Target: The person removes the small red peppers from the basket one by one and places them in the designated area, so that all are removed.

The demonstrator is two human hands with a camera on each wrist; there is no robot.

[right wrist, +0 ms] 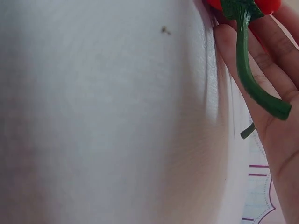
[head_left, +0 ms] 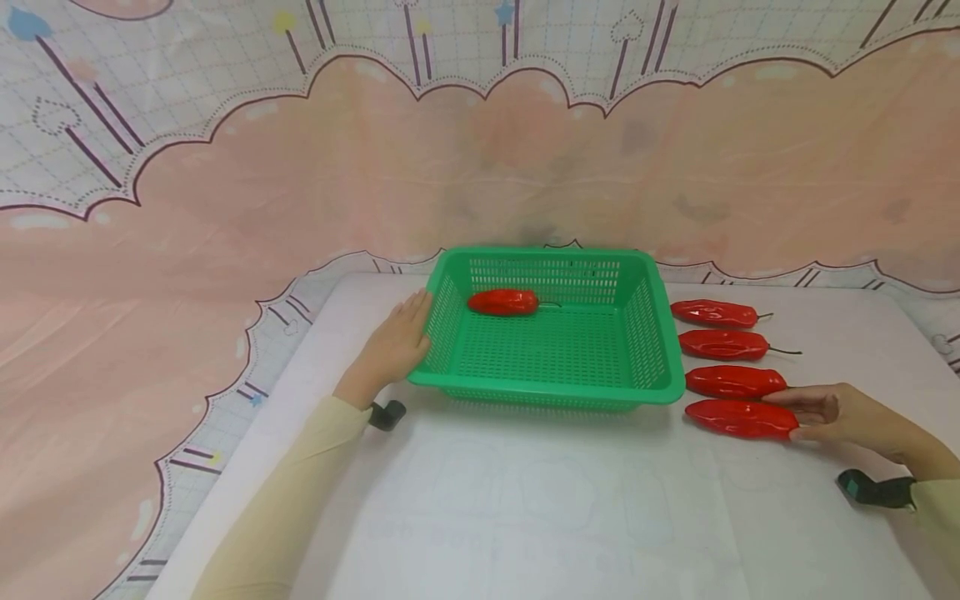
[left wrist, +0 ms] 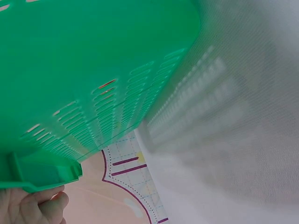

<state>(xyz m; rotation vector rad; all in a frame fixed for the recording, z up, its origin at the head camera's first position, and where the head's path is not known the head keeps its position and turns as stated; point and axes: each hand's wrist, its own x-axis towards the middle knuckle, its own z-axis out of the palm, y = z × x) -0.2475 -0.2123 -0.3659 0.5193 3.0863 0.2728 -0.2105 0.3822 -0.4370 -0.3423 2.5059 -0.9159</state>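
In the head view, a green plastic basket [head_left: 546, 394] stands on the white tabletop with one red chili pepper [head_left: 502, 302] inside, at its far left. My left hand [head_left: 393, 342] holds the basket's left rim; the left wrist view shows bent fingers [left wrist: 39, 205] at that rim. To the basket's right, several red peppers lie in a column. My right hand [head_left: 847, 421] grips the nearest pepper [head_left: 741, 418] by its stem end, fingers on the far side and thumb on the near side. Its green stem [right wrist: 247, 70] runs along the palm in the right wrist view.
Beyond the held pepper lie a third pepper [head_left: 735, 381], another pepper [head_left: 722, 344] and the farthest pepper [head_left: 714, 313], close to the basket's right side. A patterned pink cloth [head_left: 480, 175] hangs behind the table.
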